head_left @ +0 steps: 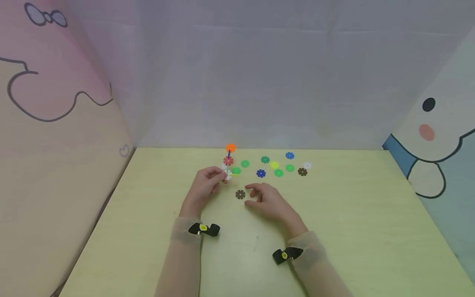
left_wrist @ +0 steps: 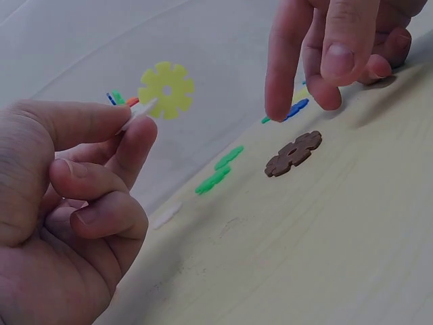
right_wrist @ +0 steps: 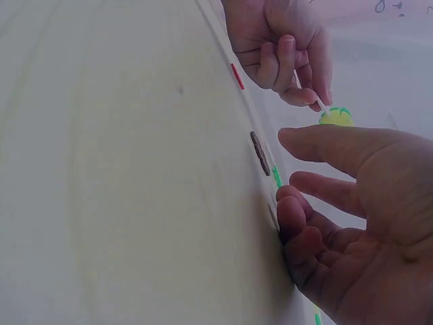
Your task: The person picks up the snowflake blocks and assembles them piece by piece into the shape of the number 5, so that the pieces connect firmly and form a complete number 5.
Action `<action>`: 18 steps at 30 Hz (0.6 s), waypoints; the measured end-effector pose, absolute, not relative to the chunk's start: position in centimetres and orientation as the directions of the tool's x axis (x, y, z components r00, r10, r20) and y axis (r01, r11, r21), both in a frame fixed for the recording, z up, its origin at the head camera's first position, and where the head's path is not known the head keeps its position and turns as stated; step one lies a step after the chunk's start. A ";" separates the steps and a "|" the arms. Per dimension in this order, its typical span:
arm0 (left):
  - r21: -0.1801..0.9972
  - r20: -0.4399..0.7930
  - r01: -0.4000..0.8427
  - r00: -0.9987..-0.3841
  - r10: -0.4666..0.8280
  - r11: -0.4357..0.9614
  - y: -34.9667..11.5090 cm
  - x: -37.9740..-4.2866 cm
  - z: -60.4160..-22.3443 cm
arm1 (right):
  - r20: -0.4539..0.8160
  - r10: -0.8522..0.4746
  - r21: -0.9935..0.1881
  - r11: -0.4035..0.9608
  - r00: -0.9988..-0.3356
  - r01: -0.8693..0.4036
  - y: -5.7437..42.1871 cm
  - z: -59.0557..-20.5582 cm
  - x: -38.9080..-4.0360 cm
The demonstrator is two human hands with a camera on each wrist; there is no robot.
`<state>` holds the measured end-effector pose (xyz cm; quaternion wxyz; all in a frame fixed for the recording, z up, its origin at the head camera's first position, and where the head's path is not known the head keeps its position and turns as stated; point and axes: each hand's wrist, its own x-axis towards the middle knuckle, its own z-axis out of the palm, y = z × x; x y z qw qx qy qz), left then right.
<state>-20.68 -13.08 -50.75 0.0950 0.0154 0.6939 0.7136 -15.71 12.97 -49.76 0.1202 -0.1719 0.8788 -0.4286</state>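
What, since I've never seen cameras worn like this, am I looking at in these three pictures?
There's no robot here: these are a person's bare hands. The head picture comes from a camera on the person's head, looking forward and down. The other two come from black wrist cameras, each looking at its own hand's work.

On the pale table lie loose notched discs in green, blue, yellow, white and brown. The left hand pinches a white disc, which appears joined to a yellow disc; how other pieces connect is hard to tell. The right hand holds nothing, its fingers apart near a brown disc on the table.
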 end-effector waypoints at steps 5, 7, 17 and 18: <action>0.993 -0.108 -0.114 -0.980 0.164 -0.026 -13.1 -20.6 -50.9 | -0.065 -0.382 -0.761 0.617 -0.922 -0.202 11.7 -49.9 -16.1; 0.993 -0.109 -0.115 -0.979 0.171 -0.031 -13.1 -20.6 -51.1 | -0.073 -0.383 -0.747 0.633 -0.921 -0.204 11.4 -50.0 -16.3; 0.992 -0.100 -0.112 -0.975 0.198 -0.053 -12.6 -20.8 -51.3 | -0.088 -0.353 -0.710 0.678 -0.932 -0.190 10.8 -50.3 -16.5; 0.992 -0.099 -0.112 -0.975 0.199 -0.055 -12.5 -20.8 -51.4 | -0.089 -0.351 -0.713 0.676 -0.932 -0.186 10.8 -50.2 -16.5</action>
